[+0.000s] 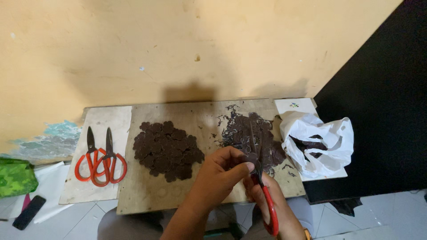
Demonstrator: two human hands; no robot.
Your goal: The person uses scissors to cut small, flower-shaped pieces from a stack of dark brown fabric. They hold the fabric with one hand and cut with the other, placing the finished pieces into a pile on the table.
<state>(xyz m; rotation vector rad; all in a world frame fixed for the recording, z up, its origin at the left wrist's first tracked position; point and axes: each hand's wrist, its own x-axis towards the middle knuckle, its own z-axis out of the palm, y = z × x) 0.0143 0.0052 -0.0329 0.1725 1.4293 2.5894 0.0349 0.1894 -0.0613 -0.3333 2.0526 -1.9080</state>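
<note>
My left hand (220, 171) pinches a small dark brown flower-shaped piece (251, 158) over the wooden board (204, 116). My right hand (272, 195) grips red-handled scissors (262, 186), blades pointing away from me and lying against that piece. Behind the blades lies a heap of dark brown pieces and thin trimmings (249, 131). To the left sits a neat pile of cut flower-shaped pieces (167, 151).
Two spare red-handled scissors (100, 162) lie on a lighter board at left. A white plastic bag (318, 142) with dark scraps sits at right. A green cloth (15, 177) and a black phone-like object (29, 212) lie on the floor at left. A yellow wall stands behind.
</note>
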